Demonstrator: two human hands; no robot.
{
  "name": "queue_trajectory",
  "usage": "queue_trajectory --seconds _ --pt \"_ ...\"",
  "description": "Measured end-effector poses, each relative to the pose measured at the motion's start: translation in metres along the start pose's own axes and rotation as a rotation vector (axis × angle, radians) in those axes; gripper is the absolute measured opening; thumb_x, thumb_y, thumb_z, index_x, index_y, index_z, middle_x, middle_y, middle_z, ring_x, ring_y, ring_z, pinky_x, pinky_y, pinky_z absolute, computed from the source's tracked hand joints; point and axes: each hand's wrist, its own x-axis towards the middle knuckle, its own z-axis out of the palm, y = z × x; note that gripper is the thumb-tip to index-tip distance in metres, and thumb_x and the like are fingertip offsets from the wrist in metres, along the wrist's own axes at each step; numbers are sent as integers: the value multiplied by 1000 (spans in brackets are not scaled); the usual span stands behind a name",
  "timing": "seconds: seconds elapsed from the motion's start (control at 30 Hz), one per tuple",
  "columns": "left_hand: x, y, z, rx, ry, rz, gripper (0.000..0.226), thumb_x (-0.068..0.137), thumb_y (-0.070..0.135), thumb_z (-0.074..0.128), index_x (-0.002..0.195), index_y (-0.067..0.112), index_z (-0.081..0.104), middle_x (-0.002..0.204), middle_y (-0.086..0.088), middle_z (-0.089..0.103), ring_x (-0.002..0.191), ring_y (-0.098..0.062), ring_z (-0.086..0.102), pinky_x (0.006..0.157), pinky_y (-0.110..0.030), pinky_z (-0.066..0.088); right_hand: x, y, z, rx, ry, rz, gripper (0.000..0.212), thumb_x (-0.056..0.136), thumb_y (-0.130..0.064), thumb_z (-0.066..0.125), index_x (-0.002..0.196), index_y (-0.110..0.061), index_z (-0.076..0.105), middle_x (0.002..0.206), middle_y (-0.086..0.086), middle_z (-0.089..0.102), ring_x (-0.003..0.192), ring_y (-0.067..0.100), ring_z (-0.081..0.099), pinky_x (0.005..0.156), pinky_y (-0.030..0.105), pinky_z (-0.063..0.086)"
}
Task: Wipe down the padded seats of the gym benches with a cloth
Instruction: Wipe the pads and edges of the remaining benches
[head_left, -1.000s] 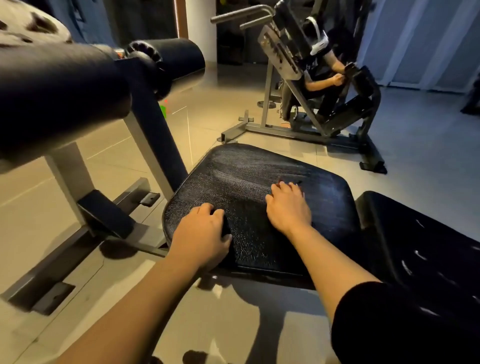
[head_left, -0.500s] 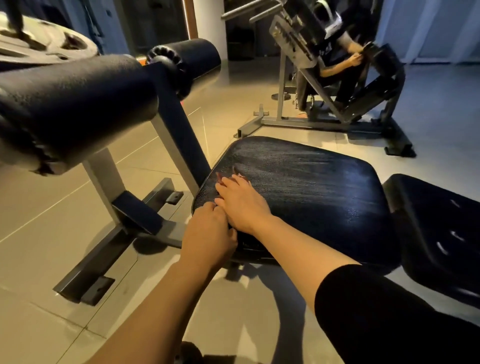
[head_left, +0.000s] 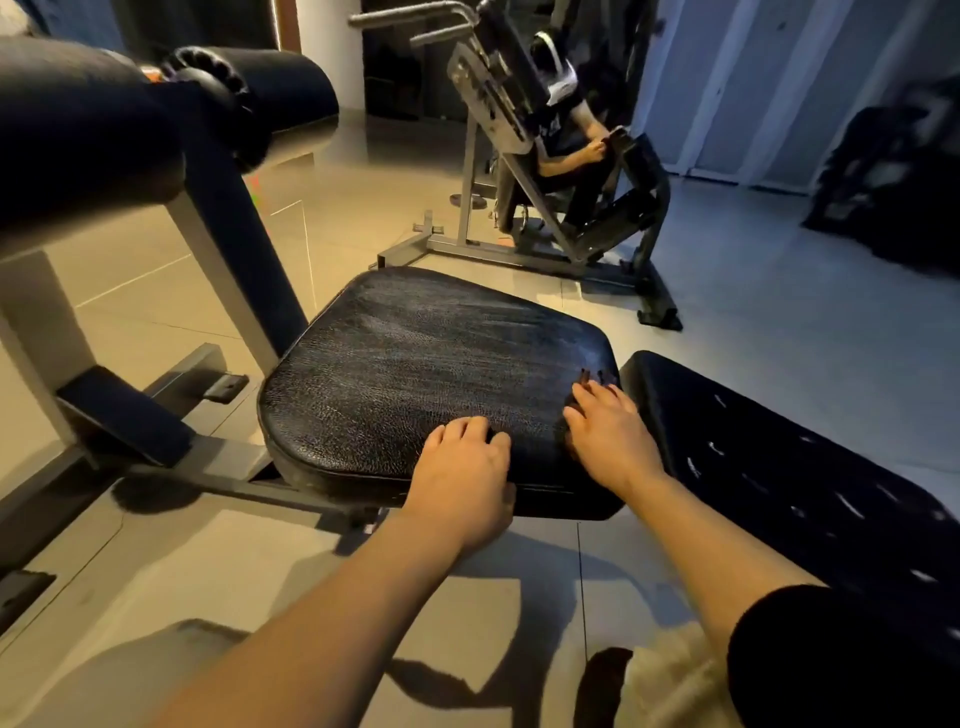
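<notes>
The black padded seat (head_left: 415, 364) of a gym bench fills the middle of the head view, its surface streaked with wipe marks. My right hand (head_left: 608, 436) lies flat on the seat's near right corner, fingers straight and pointing away from me. A dark cloth under it cannot be made out against the black pad. My left hand (head_left: 462, 478) holds the seat's near edge, fingers curled over the top and thumb down the side.
The bench's black back pad (head_left: 779, 467) adjoins the seat on the right. Two black roller pads (head_left: 78, 130) on a grey frame (head_left: 208, 467) rise at the left. Behind, a person sits in another machine (head_left: 519, 119). Tiled floor lies around.
My right hand has swept across the seat from its near left corner to its near right corner. My left hand has shifted right along the near edge.
</notes>
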Motion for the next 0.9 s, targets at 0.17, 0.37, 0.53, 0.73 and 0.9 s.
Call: queue_trajectory --seconds 0.17,0.37,0.53,0.73,0.9 --pt "-14 -21 -9 -20 -7 -24 47 91 38 54 131 13 48 133 -7 45 122 -27 42 102 -36 34 0 -12 4 -56 44 42 50 104 -35 26 147 -13 38 156 6 32 145 28 20 121 41 15" --pt "-44 -63 -24 10 10 -168 52 89 38 57 134 14 46 137 -7 43 125 -26 41 103 -36 37 -15 -118 21 -36 -12 -245 48 104 -35 30 148 -15 36 157 5 29 146 25 15 120 43 13" --pt "-77 -102 -39 -28 35 -345 57 90 42 58 139 18 41 141 -2 42 125 -18 40 103 -30 36 -23 -209 46 -54 -51 -519 48 104 -35 31 147 -15 36 156 6 29 146 27 15 119 47 14" --pt "-110 -129 -43 -50 54 -488 54 97 30 52 147 25 31 150 1 34 135 -17 35 111 -28 31 -23 -251 67 -131 -32 -700 47 102 -34 34 144 -13 38 154 8 33 145 28 20 118 48 20" --pt "-93 -117 -43 -77 142 -487 45 99 31 48 143 23 41 150 0 35 133 -15 39 109 -26 32 -18 -240 66 -128 -67 -744 45 101 -30 37 142 -12 42 153 8 36 145 29 20 118 46 21"
